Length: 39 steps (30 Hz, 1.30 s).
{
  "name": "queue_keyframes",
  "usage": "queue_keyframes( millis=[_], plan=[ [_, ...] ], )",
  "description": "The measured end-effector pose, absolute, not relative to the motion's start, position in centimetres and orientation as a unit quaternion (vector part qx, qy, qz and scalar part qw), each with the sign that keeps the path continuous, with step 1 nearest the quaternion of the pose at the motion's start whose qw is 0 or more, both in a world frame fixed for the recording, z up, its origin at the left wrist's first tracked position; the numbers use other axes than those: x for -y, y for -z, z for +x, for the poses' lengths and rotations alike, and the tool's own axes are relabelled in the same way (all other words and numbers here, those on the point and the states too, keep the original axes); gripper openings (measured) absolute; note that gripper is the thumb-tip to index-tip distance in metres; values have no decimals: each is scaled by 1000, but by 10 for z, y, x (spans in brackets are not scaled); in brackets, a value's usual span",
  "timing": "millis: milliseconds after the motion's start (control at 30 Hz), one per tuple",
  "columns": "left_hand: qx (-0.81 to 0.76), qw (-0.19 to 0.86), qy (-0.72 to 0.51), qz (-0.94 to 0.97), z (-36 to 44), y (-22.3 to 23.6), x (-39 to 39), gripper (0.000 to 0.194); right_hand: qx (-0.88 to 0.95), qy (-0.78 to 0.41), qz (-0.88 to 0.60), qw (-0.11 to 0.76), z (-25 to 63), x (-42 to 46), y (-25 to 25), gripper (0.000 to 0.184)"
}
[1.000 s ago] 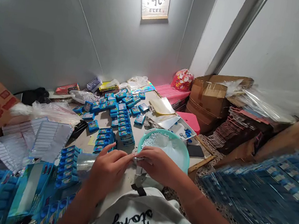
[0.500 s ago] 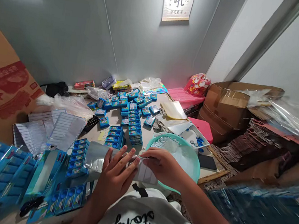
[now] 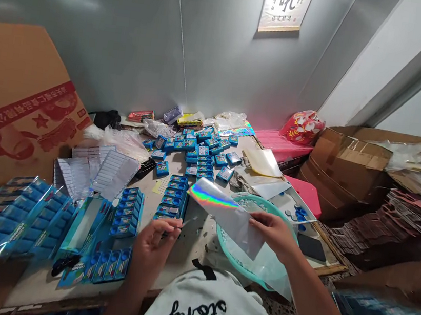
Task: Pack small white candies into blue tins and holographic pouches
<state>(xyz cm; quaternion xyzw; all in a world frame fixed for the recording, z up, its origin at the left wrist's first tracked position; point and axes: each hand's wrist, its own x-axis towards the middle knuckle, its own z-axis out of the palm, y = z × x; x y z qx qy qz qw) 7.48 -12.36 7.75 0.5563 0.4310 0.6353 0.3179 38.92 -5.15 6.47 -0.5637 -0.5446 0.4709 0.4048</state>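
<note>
My right hand [image 3: 273, 234] pinches the right edge of a shiny silver sheet [image 3: 222, 212] with a rainbow sheen, tilted over the table and the left rim of the turquoise basin [image 3: 222, 242]. My left hand [image 3: 155, 240] is closed in a pinch on a thin, see-through strip [image 3: 189, 222] that pokes out past the fingertips; its kind is hard to make out. Just beyond the left hand stands a row of small blue boxes [image 3: 174, 194] with round blue tops. Pale small pieces lie in the basin, partly under a clear plastic sheet.
More blue boxes [image 3: 200, 143] lie heaped at the back. Clear plastic trays [image 3: 113, 170] and plastic-wrapped blue packs [image 3: 12, 219] are on the left, beside a large carton [image 3: 20, 101]. To the right are a dark phone-like slab [image 3: 311, 247] and brown cartons [image 3: 343, 170].
My hands have come apart. The silver sheet, earlier flat between both hands, is now lifted in the right hand; the left has moved away with a thin strip. The view has shifted left.
</note>
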Motion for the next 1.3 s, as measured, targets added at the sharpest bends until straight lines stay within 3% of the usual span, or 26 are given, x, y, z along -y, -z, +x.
queue_keyframes(
  millis=[167,300,433,567,667,767,833,933,1167,1300],
  plan=[
    [-433,400,-655,473,63,-79,113,17,499,-453,-656,340,423,56,0,33],
    [-408,457,-664,429,60,-81,110,19,522,-290,-769,229,424,60,19,43],
    [-388,498,-668,394,63,-87,111,20,638,-129,-709,272,394,63,-6,42],
    [-382,526,-665,369,69,-98,114,21,726,-255,-509,387,342,75,-58,33],
    [-382,538,-661,358,74,-101,118,21,734,-372,-392,412,302,87,-92,42],
    [-385,542,-660,350,78,-96,123,24,729,-407,-342,430,270,94,-110,53],
    [-397,538,-662,338,78,-91,125,26,723,-398,-352,441,255,93,-112,42],
    [-426,521,-666,321,77,-86,129,29,720,-397,-376,428,242,90,-109,16],
    [-471,511,-665,274,65,-88,132,39,596,-632,-343,357,232,86,-112,32],
    [-487,514,-652,273,59,-91,132,52,530,-699,-336,342,227,82,-112,34]
  ],
)
